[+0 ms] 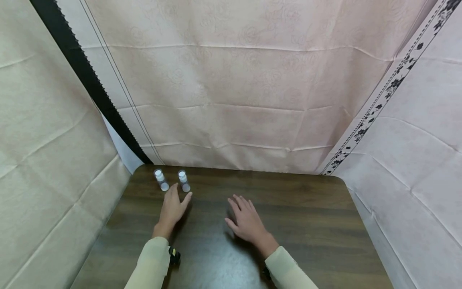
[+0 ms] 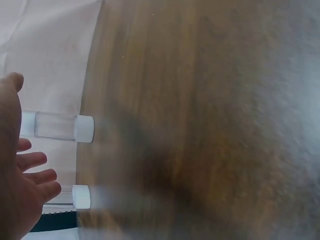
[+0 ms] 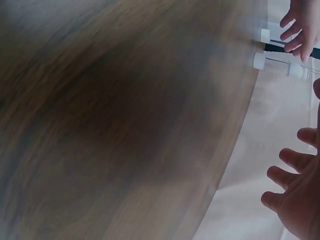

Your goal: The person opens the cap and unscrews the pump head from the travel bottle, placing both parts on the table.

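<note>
from the left, we see a pale cloth (image 1: pixel 47 140) hanging beside the bench (image 1: pixel 306 216), with a black strip (image 1: pixel 86 76) slanting down to the bench's far left corner. near that corner we find the left bottle (image 1: pixel 161 181), upright, clear in the middle and white at both ends. just nearer to us and a little to its right is the left hand (image 1: pixel 171 207), fingers extended, thumb spread apart, gripping nothing; we cannot tell whether a fingertip touches a bottle. a dark wrist device (image 1: pixel 175 256) shows by its pale sleeve (image 1: pixel 153 259). just beyond the thumb we see the right bottle (image 1: pixel 184 182), also upright, near the far edge. behind it, a pinkish cloth (image 1: pixel 234 80) hangs along the far side. farther right, well apart from both bottles, we have the right hand (image 1: pixel 247 220) over the bench, its fingers loosely extended, holding nothing. rightmost, a floral band (image 1: pixel 390 90) edges a whitish cloth (image 1: pixel 415 160).
</note>
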### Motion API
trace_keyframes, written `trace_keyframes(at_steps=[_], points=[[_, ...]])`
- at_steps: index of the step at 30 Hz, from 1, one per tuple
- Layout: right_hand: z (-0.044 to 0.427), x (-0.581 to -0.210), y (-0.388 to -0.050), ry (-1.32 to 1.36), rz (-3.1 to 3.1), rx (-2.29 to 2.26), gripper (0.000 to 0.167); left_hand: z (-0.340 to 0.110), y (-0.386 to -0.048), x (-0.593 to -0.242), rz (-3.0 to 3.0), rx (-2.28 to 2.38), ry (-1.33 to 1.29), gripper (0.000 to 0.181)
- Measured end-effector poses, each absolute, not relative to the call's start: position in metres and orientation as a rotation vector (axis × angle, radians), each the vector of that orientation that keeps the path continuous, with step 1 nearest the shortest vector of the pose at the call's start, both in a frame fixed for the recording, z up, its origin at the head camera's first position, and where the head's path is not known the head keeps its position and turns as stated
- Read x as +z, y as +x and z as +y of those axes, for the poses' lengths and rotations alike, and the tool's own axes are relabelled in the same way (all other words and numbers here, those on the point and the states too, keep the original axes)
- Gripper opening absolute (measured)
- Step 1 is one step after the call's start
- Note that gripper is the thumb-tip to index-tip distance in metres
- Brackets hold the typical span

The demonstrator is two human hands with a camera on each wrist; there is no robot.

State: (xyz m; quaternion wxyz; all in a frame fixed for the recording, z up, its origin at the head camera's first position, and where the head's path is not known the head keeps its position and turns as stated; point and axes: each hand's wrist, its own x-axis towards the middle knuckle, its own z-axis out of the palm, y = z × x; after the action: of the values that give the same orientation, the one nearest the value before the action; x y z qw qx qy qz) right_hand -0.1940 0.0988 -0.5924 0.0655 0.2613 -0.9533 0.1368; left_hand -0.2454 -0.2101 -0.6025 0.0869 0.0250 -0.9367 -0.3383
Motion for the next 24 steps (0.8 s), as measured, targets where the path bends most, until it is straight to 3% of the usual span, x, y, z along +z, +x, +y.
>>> trace_keyframes(at_steps=[15,24], points=[[0.074,-0.592,-0.192,0.866,-2.955,0.377,0.070,-0.214,-0.271,-0.598,-2.755,-1.220,0.176,0.088],[0.066,-0.594,-0.192,0.885,-2.978,0.373,0.071,-0.218,-0.291,-0.610,-2.657,-1.421,0.288,0.083]])
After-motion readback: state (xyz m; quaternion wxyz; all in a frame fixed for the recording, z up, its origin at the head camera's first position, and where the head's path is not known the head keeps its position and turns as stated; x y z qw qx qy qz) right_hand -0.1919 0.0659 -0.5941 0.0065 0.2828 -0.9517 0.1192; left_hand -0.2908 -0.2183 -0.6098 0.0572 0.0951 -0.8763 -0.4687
